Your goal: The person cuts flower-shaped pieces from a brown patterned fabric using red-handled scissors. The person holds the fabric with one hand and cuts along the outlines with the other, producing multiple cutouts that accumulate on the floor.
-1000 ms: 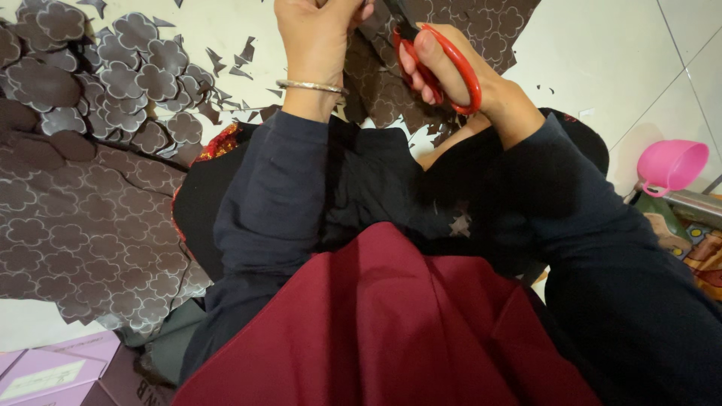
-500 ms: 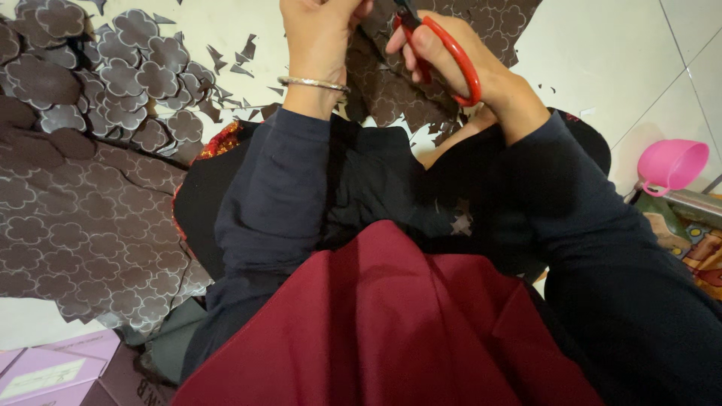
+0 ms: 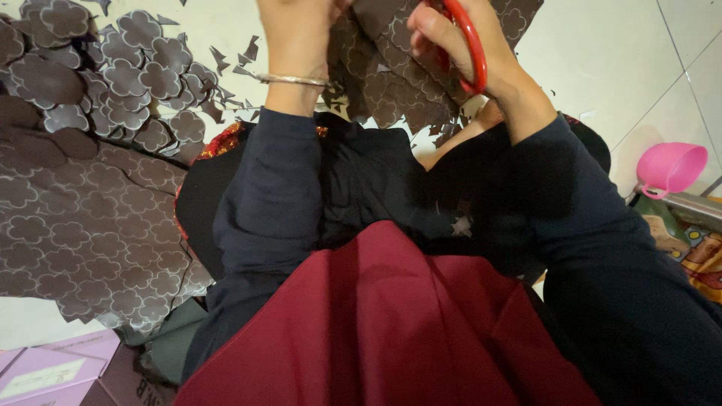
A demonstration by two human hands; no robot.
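Note:
My right hand [image 3: 466, 53] grips red-handled scissors [image 3: 470, 37] at the top of the view, their blades cut off by the frame edge. My left hand [image 3: 297, 34], with a thin metal bangle [image 3: 289, 79] on the wrist, holds a brown sheet printed with white-outlined flower shapes [image 3: 391, 75] beside the scissors. Both arms wear dark blue sleeves. The fingertips of both hands are out of view.
A heap of cut-out brown flower pieces [image 3: 113, 75] lies at the upper left, above a large uncut patterned sheet [image 3: 83, 233]. Small scraps [image 3: 226, 60] dot the pale floor. A pink plastic cup [image 3: 669, 167] stands at the right. Dark red cloth [image 3: 383, 331] covers my lap; a lilac box [image 3: 53, 368] sits at the lower left.
Both hands have shifted slightly upward and closer to the frame's top edge, with the scissors and the sheet still in them.

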